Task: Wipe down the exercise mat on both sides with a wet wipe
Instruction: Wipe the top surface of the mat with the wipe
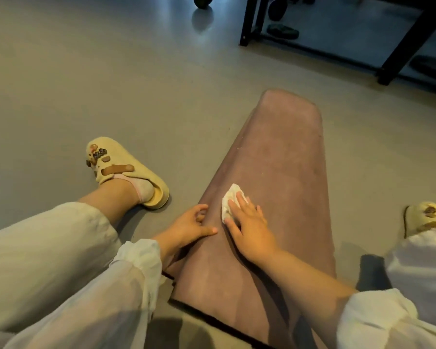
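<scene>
Two hands work: my right hand [249,222] presses the wet wipe [230,201] flat-fingered onto the mat [275,157]; my left hand [189,226] grips its left edge. Near stretch underway; next, I judge, strokes toward the far end.

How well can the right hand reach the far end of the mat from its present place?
Probably yes, with a forward lean. The right hand presses the wet wipe flat on the mat, and the bare surface up to the far end holds no obstacle. The left hand holds the mat's left edge.
</scene>
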The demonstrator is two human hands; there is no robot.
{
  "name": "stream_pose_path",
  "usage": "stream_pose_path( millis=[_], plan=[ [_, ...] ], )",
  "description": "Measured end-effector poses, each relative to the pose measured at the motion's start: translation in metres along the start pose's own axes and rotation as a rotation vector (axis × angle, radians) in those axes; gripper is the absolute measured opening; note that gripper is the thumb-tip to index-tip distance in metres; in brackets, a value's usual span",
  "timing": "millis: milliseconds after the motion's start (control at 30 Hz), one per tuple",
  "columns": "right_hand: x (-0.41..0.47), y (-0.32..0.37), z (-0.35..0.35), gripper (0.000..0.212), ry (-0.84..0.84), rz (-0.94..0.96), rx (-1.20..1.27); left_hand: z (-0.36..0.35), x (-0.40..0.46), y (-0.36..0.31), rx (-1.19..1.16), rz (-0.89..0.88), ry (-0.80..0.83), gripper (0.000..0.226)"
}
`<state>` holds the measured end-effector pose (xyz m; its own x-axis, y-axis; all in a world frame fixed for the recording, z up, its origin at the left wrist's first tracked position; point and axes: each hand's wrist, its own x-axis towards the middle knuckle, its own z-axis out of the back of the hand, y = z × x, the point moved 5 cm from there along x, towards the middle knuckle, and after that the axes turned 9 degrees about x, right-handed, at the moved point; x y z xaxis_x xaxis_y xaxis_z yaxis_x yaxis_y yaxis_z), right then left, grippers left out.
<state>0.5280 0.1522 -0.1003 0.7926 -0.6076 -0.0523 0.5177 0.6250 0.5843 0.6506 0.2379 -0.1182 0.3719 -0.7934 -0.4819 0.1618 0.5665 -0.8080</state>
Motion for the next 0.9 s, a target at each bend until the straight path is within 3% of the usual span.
stream_pose_path(
  millis=[100, 167, 333, 600, 733, 833, 900],
  plan=[
    [0.002, 0.000, -0.006, 0.057, -0.021, 0.064, -0.342, -0.002, 0.007, 0.006, -0.026, -0.019, -0.001, 0.079],
    [0.011, 0.003, -0.008, 0.061, 0.004, 0.113, -0.412, -0.003, 0.010, 0.010, 0.020, -0.063, -0.034, 0.083],
    [0.046, -0.005, -0.010, 0.059, 0.136, 0.163, -0.438, -0.003, 0.015, 0.023, 0.418, -0.264, -0.172, 0.076],
    [0.141, -0.026, 0.023, 0.050, 0.183, 0.159, -0.537, -0.008, 0.026, 0.043, 0.418, -0.288, -0.191, 0.079],
    [0.190, -0.034, 0.047, 0.048, 0.145, 0.068, -0.584, -0.010, 0.028, 0.049, 0.392, -0.302, -0.203, 0.078],
    [0.207, -0.037, 0.056, 0.048, 0.128, -0.010, -0.554, -0.010, 0.030, 0.052, 0.374, -0.282, -0.181, 0.074],
    [0.201, -0.029, 0.047, 0.047, 0.182, 0.037, -0.545, -0.010, 0.030, 0.051, 0.377, -0.273, -0.173, 0.075]
  ],
)
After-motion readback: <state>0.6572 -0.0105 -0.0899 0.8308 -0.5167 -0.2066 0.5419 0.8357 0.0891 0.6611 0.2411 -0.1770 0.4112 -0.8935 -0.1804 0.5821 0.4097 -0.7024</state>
